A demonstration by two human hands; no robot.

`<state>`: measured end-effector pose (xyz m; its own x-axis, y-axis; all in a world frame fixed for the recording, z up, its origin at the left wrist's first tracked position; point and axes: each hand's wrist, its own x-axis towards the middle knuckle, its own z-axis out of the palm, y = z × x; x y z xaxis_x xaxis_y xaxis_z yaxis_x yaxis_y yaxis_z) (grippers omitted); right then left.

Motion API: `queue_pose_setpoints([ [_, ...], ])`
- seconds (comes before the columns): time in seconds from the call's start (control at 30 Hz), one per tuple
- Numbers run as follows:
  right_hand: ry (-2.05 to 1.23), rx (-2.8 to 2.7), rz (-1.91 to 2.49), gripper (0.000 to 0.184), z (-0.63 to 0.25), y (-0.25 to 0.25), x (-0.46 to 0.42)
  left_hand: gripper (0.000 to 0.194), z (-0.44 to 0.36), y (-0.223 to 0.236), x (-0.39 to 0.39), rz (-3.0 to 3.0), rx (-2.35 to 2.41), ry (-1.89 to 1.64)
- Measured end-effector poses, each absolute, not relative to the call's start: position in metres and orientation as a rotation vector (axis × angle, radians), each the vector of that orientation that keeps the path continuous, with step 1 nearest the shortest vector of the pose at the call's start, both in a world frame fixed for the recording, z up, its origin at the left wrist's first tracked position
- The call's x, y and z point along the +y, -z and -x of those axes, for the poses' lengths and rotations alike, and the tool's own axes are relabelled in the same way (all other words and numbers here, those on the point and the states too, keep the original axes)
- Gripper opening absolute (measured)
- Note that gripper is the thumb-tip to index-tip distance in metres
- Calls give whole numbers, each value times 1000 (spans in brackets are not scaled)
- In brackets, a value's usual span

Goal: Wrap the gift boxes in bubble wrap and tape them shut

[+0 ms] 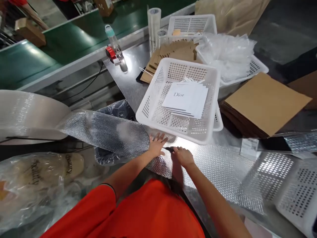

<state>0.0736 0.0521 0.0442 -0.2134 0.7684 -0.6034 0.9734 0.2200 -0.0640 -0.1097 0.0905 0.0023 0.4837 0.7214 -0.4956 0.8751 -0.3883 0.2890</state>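
A long strip of bubble wrap [215, 168] lies across the metal table and runs left to a large roll [32, 114]. My left hand [156, 145] presses on the strip with its fingers spread. Close beside it, my right hand [183, 156] is closed around a slim black utility knife [169, 149]. The knife's thin tip points left, toward my left hand, at the wrap. Just beyond both hands stands a white plastic basket [151, 123] holding several white paper bags [184, 97] marked "Dior".
Flattened cardboard [267, 102] is stacked at right, near another white basket [297, 191]. Clear plastic bags [228, 56] fill a basket behind. A bottle [112, 38] and tape rolls [155, 26] stand by the green conveyor [81, 36]. A lined bin [109, 157] sits below the wrap.
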Motion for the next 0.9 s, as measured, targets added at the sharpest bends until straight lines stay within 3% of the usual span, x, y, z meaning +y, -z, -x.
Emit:
queue_pose_setpoints([
  [0.9,524,1595,-1773,33,-388,-65,-61,101,108,-19,95,-2266,1392,780],
])
